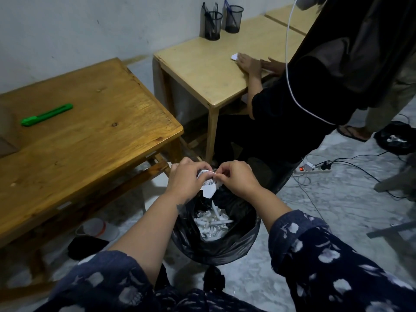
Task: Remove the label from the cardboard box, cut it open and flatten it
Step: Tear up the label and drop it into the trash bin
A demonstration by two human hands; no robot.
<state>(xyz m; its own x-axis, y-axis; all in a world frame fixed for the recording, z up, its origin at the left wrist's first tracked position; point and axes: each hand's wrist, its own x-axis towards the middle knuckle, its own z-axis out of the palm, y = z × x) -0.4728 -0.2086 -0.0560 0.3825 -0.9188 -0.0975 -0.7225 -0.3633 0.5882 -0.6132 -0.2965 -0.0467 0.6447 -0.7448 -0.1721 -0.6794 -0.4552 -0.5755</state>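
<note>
A crumpled white label [209, 185] with a barcode hangs between both hands, above a bin lined with a black bag [216, 239]. My left hand [186, 179] grips the label's upper left part. My right hand [236, 179] pinches its upper right edge. White paper scraps [212, 222] lie inside the bin. A green utility knife [46, 115] rests on the dark wooden table [90, 136] at the left. A corner of the cardboard box [7, 131] shows at the far left edge of that table.
Another person in black [326, 75] stands at a lighter table [213, 73], hands on its top. Two mesh pen holders [222, 21] stand at its back. A power strip and cables [319, 170] lie on the floor at right. A white container [96, 228] sits under my table.
</note>
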